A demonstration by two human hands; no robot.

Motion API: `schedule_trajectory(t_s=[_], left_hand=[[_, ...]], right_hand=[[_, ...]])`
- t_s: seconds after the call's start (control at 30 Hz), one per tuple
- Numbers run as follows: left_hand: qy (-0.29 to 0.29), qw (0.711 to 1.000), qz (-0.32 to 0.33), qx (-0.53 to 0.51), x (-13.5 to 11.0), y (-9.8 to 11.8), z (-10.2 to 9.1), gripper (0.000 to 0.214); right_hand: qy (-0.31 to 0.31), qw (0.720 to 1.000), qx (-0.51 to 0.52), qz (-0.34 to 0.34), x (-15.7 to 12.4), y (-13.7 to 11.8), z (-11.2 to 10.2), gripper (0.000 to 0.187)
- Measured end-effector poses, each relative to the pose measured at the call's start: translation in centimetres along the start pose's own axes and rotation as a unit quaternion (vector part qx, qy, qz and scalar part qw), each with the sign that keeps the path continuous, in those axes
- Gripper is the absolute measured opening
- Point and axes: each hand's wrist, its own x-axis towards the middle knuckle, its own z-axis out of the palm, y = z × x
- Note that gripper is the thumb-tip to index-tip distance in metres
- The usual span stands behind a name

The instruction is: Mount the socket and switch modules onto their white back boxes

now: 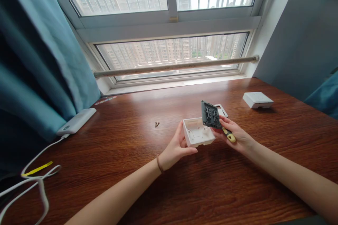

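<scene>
Brown wood desk (126, 190) under a big window, daylight, teal curtain (34, 59) on the L. Nearest me, at the L edge: loose white cable (31, 181) and a yellow strip (37, 169). Mid-desk, my left hand (175, 147) has its fingers closed on the near-left wall of a shallow white box (198, 133). The box is open side up and its base seems to rest on the desk. At its far-right corner my right hand (236, 133) holds a dark switch module (210, 114) upright, fingers pinched on its lower edge, w/ a screwdriver (228, 135) tucked into the same grip. Can't tell if module and box touch. Both parts look to me like light, stiff moulded plastic, smooth and a bit slippery. Box is best gripped across opposite walls, module by its outer edges, not the small clips on its face, which prob. snap. Just behind the module lies a white frame plate (221, 110), flat. Left of the box, apart: small screws (157, 124). Further off, a power bank (76, 121) at the curtain's foot, a 2nd white unit (257, 99) far R, then the window rail (175, 66).
</scene>
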Motion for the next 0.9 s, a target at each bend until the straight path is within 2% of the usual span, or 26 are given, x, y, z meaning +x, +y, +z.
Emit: schedule_trajectory(t_s=[0.07, 0.2, 0.27, 0.33, 0.43, 0.5, 0.6, 0.9], left_hand=[[-0.005, 0.999, 0.011, 0.04, 0.2, -0.1, -0.2, 0.117], [0.007, 0.978, 0.071, 0.196, 0.4, 0.1, -0.6, 0.088], [0.038, 0.942, 0.096, 0.32, 0.4, 0.4, -0.9, 0.082], [0.064, 0.893, 0.101, 0.435, 0.4, 0.8, -1.2, 0.082], [0.059, 0.832, 0.093, 0.543, 0.4, 1.0, -1.5, 0.083], [0.049, 0.807, 0.09, 0.582, 0.5, 0.9, -1.6, 0.084], [0.046, 0.788, 0.092, 0.607, 0.6, 0.7, -1.5, 0.088], [0.047, 0.772, 0.092, 0.627, 0.5, 0.4, -1.2, 0.092]], right_hand=[[-0.006, 1.0, -0.007, 0.001, -0.2, 0.0, 0.2, 0.03], [-0.016, 1.0, -0.008, 0.008, -0.6, 0.2, 0.4, 0.03], [-0.018, 1.0, -0.017, 0.012, -0.7, 0.3, 0.3, 0.029], [-0.021, 0.999, -0.027, 0.015, -0.7, 0.4, 0.2, 0.029], [-0.027, 0.999, -0.031, 0.017, -0.6, 0.5, 0.1, 0.03], [-0.03, 0.999, -0.033, 0.016, -0.7, 0.5, 0.1, 0.03], [-0.034, 0.998, -0.042, 0.018, -0.8, 0.5, 0.2, 0.03], [-0.01, 0.998, -0.055, 0.034, -1.0, 0.4, 0.7, 0.031]])
